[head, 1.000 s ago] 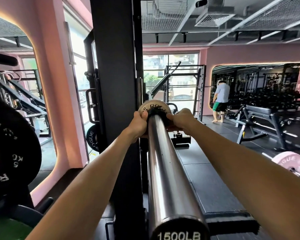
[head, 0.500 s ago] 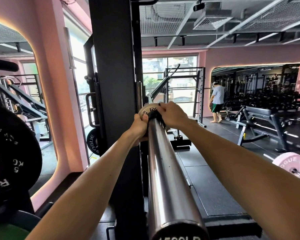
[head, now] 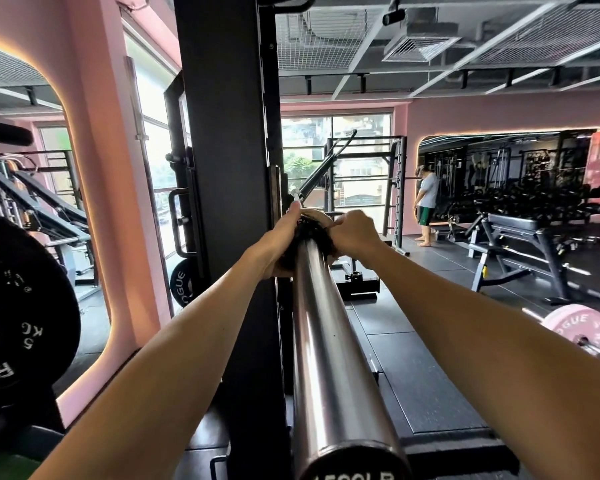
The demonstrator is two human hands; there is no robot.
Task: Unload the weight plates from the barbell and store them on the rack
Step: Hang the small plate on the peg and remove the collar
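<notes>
One barbell sleeve (head: 329, 341) runs away from camera. At far end, one small pale plate (head: 317, 215) behind one black collar (head: 310, 233). Two hands: left hand (head: 283, 242) and right hand (head: 352, 233) both clasp collar. Beside rack upright (head: 229, 168), one black plate (head: 14, 313) stored at left.

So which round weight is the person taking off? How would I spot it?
Find the long shiny barbell sleeve running away from the camera beside the black rack post. At its far end, both hands, left hand and right hand, hold a small pale plate. Unlike the big black plate and pink plate, it is tiny and cream-coloured.
</notes>
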